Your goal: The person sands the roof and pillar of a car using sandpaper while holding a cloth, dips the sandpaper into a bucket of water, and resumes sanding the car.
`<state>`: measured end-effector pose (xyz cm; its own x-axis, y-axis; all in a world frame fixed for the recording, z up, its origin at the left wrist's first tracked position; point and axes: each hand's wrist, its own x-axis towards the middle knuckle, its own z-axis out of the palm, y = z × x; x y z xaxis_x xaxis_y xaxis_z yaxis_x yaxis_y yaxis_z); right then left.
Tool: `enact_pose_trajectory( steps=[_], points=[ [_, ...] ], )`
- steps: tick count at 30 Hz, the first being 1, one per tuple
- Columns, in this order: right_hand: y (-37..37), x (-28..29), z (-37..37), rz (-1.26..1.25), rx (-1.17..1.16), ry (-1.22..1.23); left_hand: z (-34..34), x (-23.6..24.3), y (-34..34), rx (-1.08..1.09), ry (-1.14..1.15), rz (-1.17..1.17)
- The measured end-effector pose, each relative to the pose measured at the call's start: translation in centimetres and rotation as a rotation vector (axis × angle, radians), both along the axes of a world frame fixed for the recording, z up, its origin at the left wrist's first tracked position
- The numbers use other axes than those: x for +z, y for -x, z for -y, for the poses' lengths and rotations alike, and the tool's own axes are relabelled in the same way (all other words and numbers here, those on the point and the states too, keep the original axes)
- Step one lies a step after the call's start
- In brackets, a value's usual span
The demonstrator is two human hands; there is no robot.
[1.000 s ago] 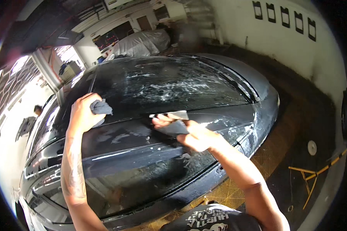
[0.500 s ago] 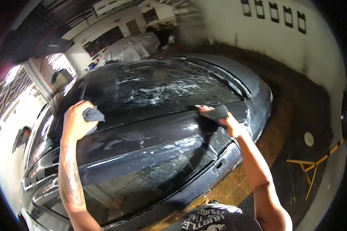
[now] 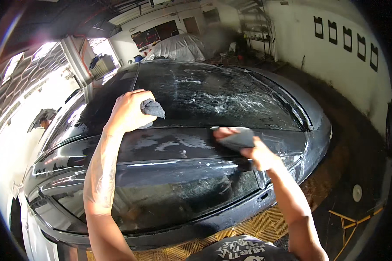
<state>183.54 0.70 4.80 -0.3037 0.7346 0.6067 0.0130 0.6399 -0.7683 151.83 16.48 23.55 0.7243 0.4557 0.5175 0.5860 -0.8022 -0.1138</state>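
My left hand point(image 3: 130, 112) is closed around a bunched dark grey cloth point(image 3: 152, 108), above the top edge of a dark car point(image 3: 161, 176). A loose corner of the cloth sticks out past the fingers. Farther right, my right hand point(image 3: 262, 153) grips a flat, dark grey sheet point(image 3: 241, 139) over the long dark strip beside the roof. Its fingertips show beyond the sheet's left end, and motion blurs them somewhat. Dull pale patches point(image 3: 191, 142) mark the strip between my hands. White smears point(image 3: 235, 102) streak the broad dark upper panel beyond it.
The car's side window point(image 3: 191, 202) lies below my arms, above yellow floor grating point(image 3: 244, 226). A yellow metal stand point(image 3: 348, 222) is at the lower right, near a round pale disc point(image 3: 357, 193). Behind the car is a silver-covered vehicle point(image 3: 180, 47). A white wall point(image 3: 292, 39) runs along the right.
The view has shifted, so the car sits lower and farther right. My right hand has slid left along the strip with the sheet. My left hand keeps its hold on the cloth.
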Motion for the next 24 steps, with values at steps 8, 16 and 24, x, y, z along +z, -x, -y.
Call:
enact_pose_trajectory(
  steps=[8,16,24],
  points=[
    [-4.0,-1.3,1.5,0.14,-0.234,-0.163,0.3,-0.3,0.5,-0.142,-0.04,0.13],
    [-2.7,-6.4,1.6,0.024,-0.514,-0.085,6.6,-3.2,-7.2,-0.403,0.156,0.003],
    [-9.7,-13.6,3.8,-0.34,-0.753,-0.085,6.7,-9.5,-15.6,-0.443,-0.18,-0.405]
  ],
)
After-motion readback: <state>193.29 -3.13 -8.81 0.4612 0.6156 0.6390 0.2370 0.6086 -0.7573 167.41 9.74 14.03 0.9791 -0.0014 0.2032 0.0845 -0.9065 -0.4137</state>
